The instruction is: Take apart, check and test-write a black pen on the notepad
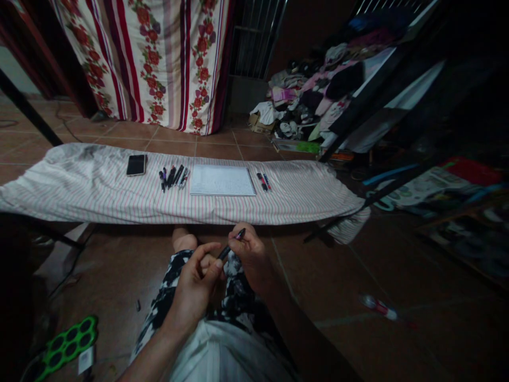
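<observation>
A dark pen point(225, 252) is held between both hands above my lap, slanting up to the right. My left hand point(201, 270) pinches its lower end between thumb and fingers. My right hand point(248, 249) is closed around its upper end, where a dark tip with a pinkish band shows. Beyond the hands, an open spiral notebook point(222, 180) lies on a striped cloth point(119, 204) over a low bench. Several pens and markers point(174, 176) lie left of the notebook, and a few more pens point(264, 182) lie to its right.
A phone point(136, 165) lies on the cloth at left. A small dark cap-like piece point(138, 305) and a green holed object point(69, 345) are on the floor at lower left. At right lies a plastic bottle point(377, 306). Clothes point(310, 95) are piled behind; a floral curtain point(159, 63) hangs opposite.
</observation>
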Available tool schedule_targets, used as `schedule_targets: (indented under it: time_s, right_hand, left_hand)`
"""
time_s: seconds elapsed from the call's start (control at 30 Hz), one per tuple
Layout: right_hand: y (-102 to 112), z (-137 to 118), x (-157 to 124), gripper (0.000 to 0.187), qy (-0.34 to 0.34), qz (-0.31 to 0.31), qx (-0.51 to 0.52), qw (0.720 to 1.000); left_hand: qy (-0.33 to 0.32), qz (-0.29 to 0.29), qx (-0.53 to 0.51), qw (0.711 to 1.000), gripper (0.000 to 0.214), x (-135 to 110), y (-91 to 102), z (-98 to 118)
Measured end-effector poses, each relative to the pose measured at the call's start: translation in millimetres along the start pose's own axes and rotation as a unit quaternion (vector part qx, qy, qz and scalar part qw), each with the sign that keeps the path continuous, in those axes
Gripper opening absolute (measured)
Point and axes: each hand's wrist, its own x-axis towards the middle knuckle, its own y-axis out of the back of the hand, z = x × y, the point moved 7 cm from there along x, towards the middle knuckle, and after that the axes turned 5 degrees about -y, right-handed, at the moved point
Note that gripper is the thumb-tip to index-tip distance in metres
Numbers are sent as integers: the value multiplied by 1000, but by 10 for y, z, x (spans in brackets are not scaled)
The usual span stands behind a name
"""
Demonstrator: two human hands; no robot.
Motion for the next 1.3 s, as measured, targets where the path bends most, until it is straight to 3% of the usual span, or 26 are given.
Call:
schedule_targets:
  time_s: [0.2,0.37,0.6,0.7,0.9,1.03,1.17,1.3]
  right_hand:
    - [-46,52,-56,23,-5,32,-30,999]
    - [-72,-8,-123,23,5,42,-32,999]
    - [-5,-40,-34,23,22,30,-31,999]
    - [49,-17,23,23,19,24,-40,999]
    - [109,127,27,20,1,2,-72,997]
    - [123,201,-17,26,-14,-3,-128,992]
    - [108,152,-42,27,21,0,-135,991]
    - [124,172,-14,26,22,4,-130,991]
  left_hand:
    - [-146,91,221,960,15,-106,94,239]
    - [-202,122,293,926,9,-148,81,335]
    - [-184,7,281,942,28,54,24,216]
    - [-186,-41,272,943,23,85,18,210]
    - [-129,-140,266,945,21,90,-33,127]
    - [-137,-92,273,948,15,51,11,87]
    - [-245,-26,351,904,8,-13,6,182]
    - [-279,-15,394,876,11,-6,-27,211]
